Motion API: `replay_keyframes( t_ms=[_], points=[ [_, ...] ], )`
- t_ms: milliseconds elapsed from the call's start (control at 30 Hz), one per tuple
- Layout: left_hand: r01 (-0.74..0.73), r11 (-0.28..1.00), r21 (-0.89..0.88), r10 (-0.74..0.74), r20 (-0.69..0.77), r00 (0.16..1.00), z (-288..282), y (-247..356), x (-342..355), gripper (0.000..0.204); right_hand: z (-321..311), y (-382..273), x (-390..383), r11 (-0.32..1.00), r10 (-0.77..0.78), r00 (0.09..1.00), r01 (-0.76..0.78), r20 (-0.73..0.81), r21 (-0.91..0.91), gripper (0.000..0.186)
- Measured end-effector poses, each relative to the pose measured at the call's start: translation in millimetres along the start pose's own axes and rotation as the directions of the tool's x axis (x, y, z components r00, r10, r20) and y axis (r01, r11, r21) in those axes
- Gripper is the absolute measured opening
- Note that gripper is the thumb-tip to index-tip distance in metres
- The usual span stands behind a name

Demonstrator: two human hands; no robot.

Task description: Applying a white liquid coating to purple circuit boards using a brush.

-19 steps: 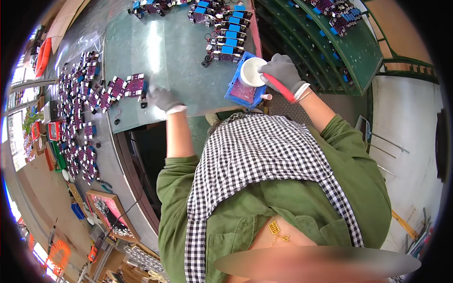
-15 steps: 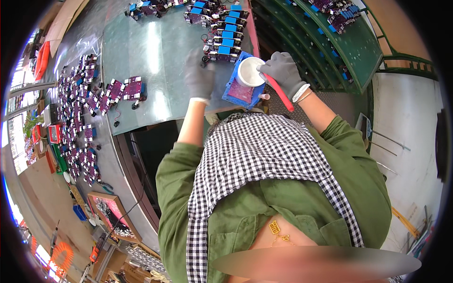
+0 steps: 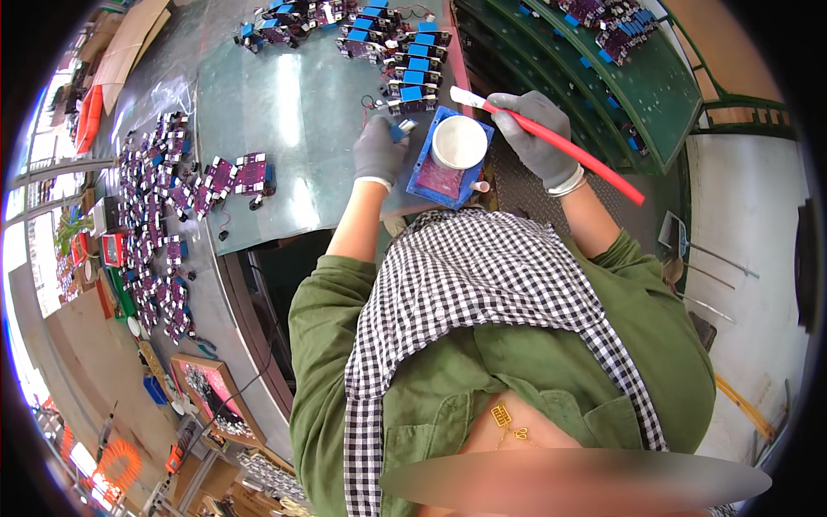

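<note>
My right hand [image 3: 534, 133], in a grey glove, grips a brush with a long red handle [image 3: 594, 165]. Its white bristle end [image 3: 466, 97] points left, just above a round white cup [image 3: 459, 142] of pale contents. The cup stands on a blue-rimmed tray [image 3: 421, 179] at the table's near edge. Left of the tray, my gloved left hand [image 3: 379, 151] is closed around a small circuit board [image 3: 401, 130]; only its blue and white parts show past the fingers. Beyond that hand, a row of circuit boards with blue blocks [image 3: 417, 65] runs away from me.
Many purple circuit boards [image 3: 155, 215] lie heaped along the green table [image 3: 327, 103] at left. Green curved shelving [image 3: 594, 95] stands at right, beside the table's edge. Pliers [image 3: 205, 346] and a framed box of small parts [image 3: 215, 392] lie lower left.
My right hand has lifted the brush out of the cup and swung its bristles leftward above it. My left hand, blurred before, now holds a circuit board beside the tray.
</note>
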State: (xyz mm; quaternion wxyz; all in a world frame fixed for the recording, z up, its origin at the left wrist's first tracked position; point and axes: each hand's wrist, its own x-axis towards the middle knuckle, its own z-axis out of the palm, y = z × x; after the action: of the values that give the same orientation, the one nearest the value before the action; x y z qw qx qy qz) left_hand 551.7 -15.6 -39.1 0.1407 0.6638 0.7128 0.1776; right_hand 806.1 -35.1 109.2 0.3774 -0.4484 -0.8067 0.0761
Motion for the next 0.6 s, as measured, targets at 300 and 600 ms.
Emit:
replay_keyframes(
  t_ms=[300,600],
  points=[
    [0.284,-0.170,-0.944,-0.277,0.322,0.905,-91,-21,-73,0.036,28,-52,23,0.772,0.171,0.967,-0.252,0.190,0.584,0.012],
    [0.150,-0.025,-0.988,-0.399,0.148,0.905,-120,-3,-96,0.035,33,-64,49,0.920,-0.175,0.980,0.130,0.090,0.371,0.005]
  ],
)
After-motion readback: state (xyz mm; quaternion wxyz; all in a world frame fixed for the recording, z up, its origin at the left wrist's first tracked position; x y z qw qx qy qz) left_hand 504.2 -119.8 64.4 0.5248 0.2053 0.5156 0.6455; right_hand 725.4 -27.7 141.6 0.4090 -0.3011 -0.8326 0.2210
